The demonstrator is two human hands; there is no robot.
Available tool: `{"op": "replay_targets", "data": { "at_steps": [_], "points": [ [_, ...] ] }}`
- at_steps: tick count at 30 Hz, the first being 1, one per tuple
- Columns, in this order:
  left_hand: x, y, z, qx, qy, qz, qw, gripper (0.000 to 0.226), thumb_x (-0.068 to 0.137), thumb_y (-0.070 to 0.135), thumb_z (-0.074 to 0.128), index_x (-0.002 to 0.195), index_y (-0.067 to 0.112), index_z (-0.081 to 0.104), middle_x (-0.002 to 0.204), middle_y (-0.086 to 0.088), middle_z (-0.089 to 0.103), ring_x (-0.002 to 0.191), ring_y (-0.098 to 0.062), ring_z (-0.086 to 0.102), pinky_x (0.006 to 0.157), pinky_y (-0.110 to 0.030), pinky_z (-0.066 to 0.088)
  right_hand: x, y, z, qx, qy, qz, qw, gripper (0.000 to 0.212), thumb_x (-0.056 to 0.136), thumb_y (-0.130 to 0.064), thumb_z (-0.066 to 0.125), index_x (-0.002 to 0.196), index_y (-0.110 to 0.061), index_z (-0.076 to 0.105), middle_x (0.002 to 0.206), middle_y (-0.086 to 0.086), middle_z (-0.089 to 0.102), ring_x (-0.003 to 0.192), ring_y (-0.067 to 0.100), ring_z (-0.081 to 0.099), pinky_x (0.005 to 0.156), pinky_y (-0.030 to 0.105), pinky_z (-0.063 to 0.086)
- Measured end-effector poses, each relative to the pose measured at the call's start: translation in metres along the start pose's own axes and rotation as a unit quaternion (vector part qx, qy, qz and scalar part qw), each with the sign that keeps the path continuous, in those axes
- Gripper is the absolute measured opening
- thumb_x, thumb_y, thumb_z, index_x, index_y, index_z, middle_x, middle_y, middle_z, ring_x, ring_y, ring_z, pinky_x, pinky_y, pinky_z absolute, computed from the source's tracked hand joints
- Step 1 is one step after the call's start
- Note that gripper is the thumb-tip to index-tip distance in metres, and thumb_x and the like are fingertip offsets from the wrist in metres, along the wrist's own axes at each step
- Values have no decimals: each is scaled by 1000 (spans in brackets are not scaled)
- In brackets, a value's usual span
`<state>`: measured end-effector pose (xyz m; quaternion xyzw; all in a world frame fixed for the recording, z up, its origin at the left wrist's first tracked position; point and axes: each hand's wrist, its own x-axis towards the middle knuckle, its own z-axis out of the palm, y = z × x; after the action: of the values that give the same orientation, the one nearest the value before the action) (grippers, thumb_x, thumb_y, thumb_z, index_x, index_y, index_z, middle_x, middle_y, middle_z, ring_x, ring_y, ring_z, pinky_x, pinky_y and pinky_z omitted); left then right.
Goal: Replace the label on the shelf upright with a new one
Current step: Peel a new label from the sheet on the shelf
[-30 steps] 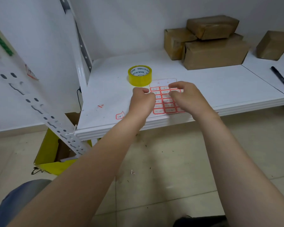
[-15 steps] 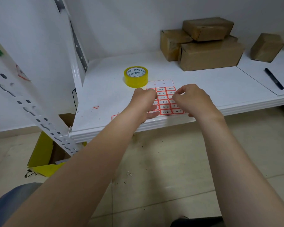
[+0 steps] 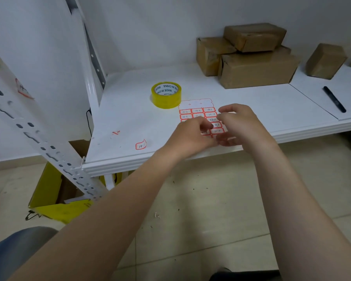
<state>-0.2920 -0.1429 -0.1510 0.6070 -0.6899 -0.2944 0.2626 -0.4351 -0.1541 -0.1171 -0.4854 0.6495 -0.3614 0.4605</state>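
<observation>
Since a moment ago the right hand has lifted off the label sheet, fingers now curled and raised with thumb and forefinger narrowed; whether a label is pinched there I cannot tell. I judge a new label is being peeled. The left hand stays low on the sheet's near edge, fingers bent, pinning it. The sheet lies on the shelf, just nearer than the tape roll. An old label remains on the upright, far left of the roll; a loose label lies left of the sheet
</observation>
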Motion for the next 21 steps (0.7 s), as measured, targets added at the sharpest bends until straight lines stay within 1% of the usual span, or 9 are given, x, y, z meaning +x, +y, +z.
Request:
{"op": "replay_targets", "data": {
  "at_steps": [2,3,6,9,12,14,16,18,21],
  "points": [
    [1,-2,4,53,14,23,998,50,76,38,86,120,22,71,120,4,72,109,-15,64,91,-27,50,0,-3,0,25,12,-10,1000,26,99,-14,52,120,-24,64,92,1,67,64,27,70,57,32,62],
    [2,-3,6,84,24,32,996,53,74,41,87,121,23,71,122,2,71,112,-18,63,94,-31,51,1,-3,-1,22,19,-15,999,25,99,-15,52,119,-24,64,90,-1,66,66,26,71,56,31,61],
    [6,-4,15,190,42,47,980,63,73,53,84,128,29,65,131,0,63,122,-26,53,101,-45,51,5,0,-4,-28,57,-44,997,24,99,-21,53,119,-28,66,93,-9,65,82,23,74,55,29,58],
    [13,2,25,237,43,49,969,71,74,60,80,134,30,60,138,0,56,128,-29,48,101,-47,46,7,3,-7,-74,103,-70,990,24,96,-28,55,115,-31,69,92,-18,61,89,22,73,58,30,58],
    [20,7,32,229,64,40,971,67,74,69,75,127,29,64,133,0,59,125,-29,51,99,-46,49,7,6,-10,-85,111,-68,988,23,91,-30,56,109,-32,71,93,-16,65,87,25,74,58,30,57],
    [24,7,34,220,75,44,972,59,78,68,70,121,28,68,129,0,62,122,-30,54,95,-43,50,7,7,-12,-86,111,-64,988,23,89,-30,56,106,-31,71,92,-12,68,86,25,75,57,29,55],
    [27,5,35,236,77,61,967,56,81,69,67,120,28,69,130,-1,63,122,-31,53,95,-43,48,6,8,-13,-93,116,-64,987,23,89,-29,55,106,-31,71,93,-9,71,84,24,75,56,28,53],
    [27,3,35,268,72,80,957,61,79,73,66,121,29,67,133,0,60,127,-31,49,98,-47,43,4,9,-16,-123,125,-69,982,22,91,-30,55,106,-31,70,98,-7,72,82,24,74,54,26,52],
    [24,0,37,290,54,105,950,71,73,71,72,127,27,60,135,2,55,128,-27,48,100,-49,38,1,11,-20,-158,127,-61,977,17,93,-26,53,99,-25,69,85,-1,72,73,26,75,52,24,49]
  ]
}}
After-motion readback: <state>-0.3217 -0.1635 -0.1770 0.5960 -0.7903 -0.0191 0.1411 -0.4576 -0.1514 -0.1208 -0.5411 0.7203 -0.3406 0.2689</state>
